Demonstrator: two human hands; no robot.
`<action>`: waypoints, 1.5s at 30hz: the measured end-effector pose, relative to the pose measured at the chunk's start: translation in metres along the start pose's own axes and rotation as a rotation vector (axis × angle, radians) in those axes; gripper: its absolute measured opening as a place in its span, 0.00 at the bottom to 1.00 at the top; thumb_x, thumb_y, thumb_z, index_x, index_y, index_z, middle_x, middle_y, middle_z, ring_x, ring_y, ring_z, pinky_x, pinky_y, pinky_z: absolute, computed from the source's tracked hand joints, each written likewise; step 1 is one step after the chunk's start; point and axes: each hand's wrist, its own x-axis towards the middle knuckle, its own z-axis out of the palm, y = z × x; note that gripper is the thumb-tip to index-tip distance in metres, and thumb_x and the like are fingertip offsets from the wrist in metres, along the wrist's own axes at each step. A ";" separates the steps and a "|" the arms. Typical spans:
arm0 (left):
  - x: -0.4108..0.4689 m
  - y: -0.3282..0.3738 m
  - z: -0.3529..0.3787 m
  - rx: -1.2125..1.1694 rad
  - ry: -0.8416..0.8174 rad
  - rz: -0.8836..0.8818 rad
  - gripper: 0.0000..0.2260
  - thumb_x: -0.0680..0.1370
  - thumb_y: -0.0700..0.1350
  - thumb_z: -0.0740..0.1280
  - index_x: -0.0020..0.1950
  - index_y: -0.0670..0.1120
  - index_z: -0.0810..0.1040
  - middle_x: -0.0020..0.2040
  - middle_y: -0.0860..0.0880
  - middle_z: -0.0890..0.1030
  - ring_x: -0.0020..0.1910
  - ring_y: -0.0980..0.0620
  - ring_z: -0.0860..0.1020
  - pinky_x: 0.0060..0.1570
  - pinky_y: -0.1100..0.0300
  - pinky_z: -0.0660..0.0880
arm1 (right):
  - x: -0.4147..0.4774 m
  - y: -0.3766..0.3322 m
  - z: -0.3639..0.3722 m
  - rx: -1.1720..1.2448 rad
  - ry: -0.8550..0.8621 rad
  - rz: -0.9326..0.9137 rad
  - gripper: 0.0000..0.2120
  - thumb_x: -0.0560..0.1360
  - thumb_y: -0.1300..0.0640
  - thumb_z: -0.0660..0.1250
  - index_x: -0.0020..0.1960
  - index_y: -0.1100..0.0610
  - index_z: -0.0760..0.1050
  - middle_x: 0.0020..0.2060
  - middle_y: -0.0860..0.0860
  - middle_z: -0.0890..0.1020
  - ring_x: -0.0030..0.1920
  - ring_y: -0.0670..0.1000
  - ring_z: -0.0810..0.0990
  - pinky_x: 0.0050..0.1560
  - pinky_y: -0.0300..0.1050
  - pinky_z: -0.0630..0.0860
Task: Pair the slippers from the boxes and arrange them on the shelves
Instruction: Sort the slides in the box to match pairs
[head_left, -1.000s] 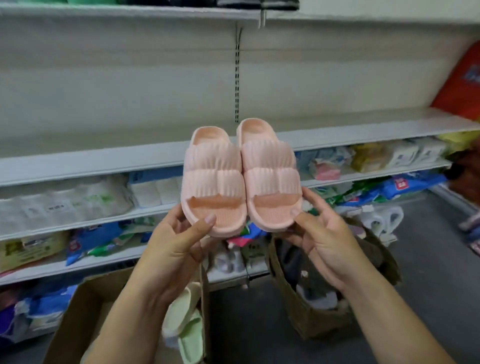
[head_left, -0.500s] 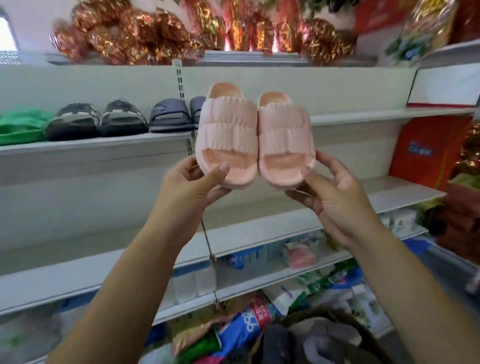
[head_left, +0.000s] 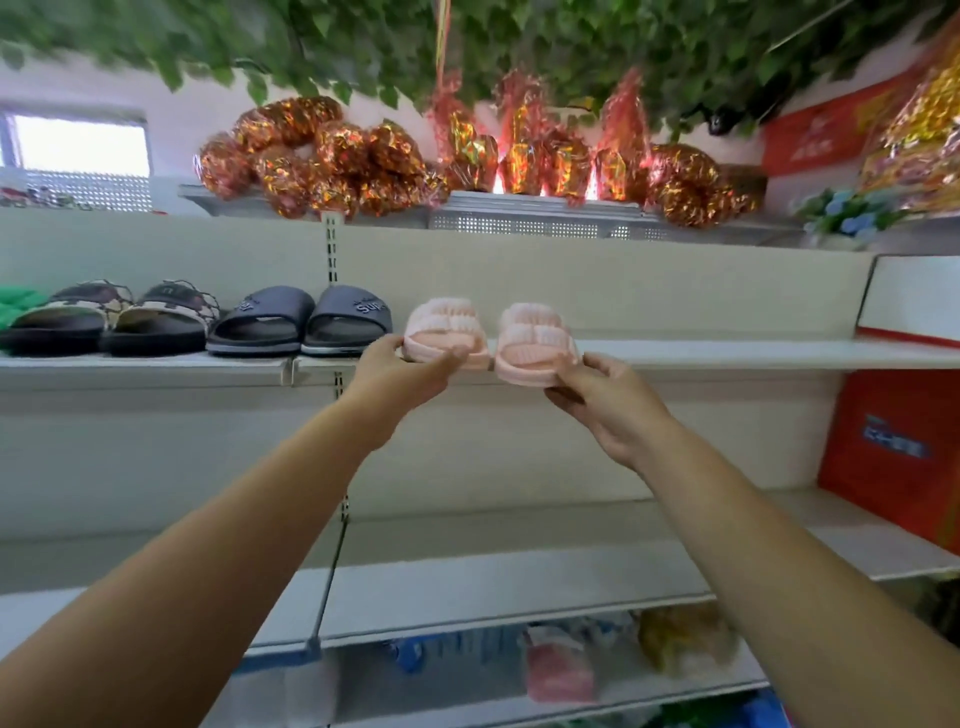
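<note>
Bright even light, window (head_left: 78, 148) glare, edges blurred and bowed.

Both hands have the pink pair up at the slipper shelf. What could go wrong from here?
1. The right pink slipper, pinched by the right hand, hangs past the front edge of the shelf. If released here, it might tip off.
2. The left pink slipper, held by the left hand, is close to the navy slipper. Pushing it in could nudge that pair out of line.
</note>
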 end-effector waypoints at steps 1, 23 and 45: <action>0.000 -0.003 0.006 0.198 0.035 0.071 0.26 0.68 0.53 0.81 0.59 0.43 0.78 0.53 0.46 0.84 0.50 0.51 0.84 0.48 0.60 0.80 | 0.005 -0.002 -0.008 -0.055 -0.040 -0.024 0.37 0.74 0.59 0.74 0.76 0.67 0.60 0.68 0.61 0.75 0.59 0.54 0.81 0.60 0.45 0.79; 0.036 0.000 0.026 1.457 0.225 0.273 0.21 0.83 0.60 0.58 0.58 0.43 0.77 0.58 0.42 0.78 0.62 0.41 0.75 0.52 0.51 0.72 | 0.095 -0.002 -0.005 -1.234 -0.203 -0.512 0.15 0.78 0.42 0.66 0.52 0.54 0.79 0.48 0.51 0.81 0.51 0.55 0.78 0.49 0.48 0.74; 0.001 -0.029 -0.009 1.212 0.138 0.395 0.28 0.83 0.58 0.60 0.81 0.48 0.62 0.82 0.47 0.59 0.80 0.45 0.58 0.78 0.47 0.55 | 0.053 0.012 -0.005 -1.252 -0.343 -0.680 0.24 0.80 0.37 0.59 0.74 0.41 0.65 0.71 0.46 0.73 0.69 0.51 0.72 0.64 0.52 0.73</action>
